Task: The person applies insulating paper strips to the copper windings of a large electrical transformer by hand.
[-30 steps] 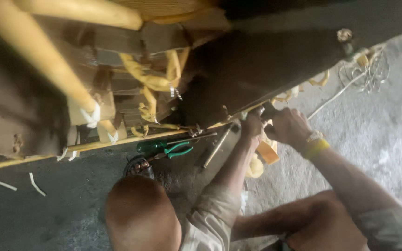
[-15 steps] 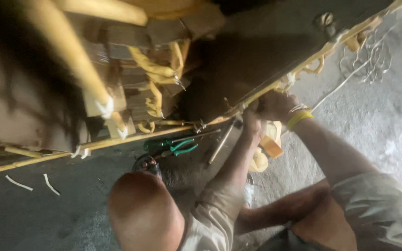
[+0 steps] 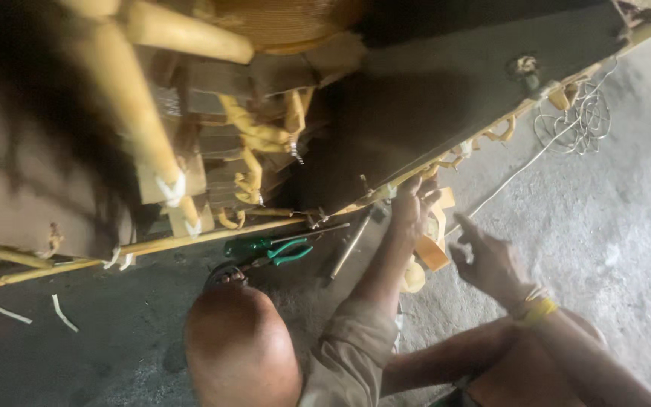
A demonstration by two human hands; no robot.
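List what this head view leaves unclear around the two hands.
- Left hand: fingers sit at the dark panel edge; dimness and blur hide any grip.
- Tan strip: its upper end runs behind the left hand.
- Green-handled pliers: tips lost in shadow.
- Wire coil: too thin to trace.
- Right hand: open; its palm faces away.

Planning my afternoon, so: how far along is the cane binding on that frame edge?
Done: cane loops line the edge toward the upper right. In hand: the left hand works at the edge midway; the right hand hovers open beside it. Left: the edge further left looks bare, and the pliers lie on the floor.
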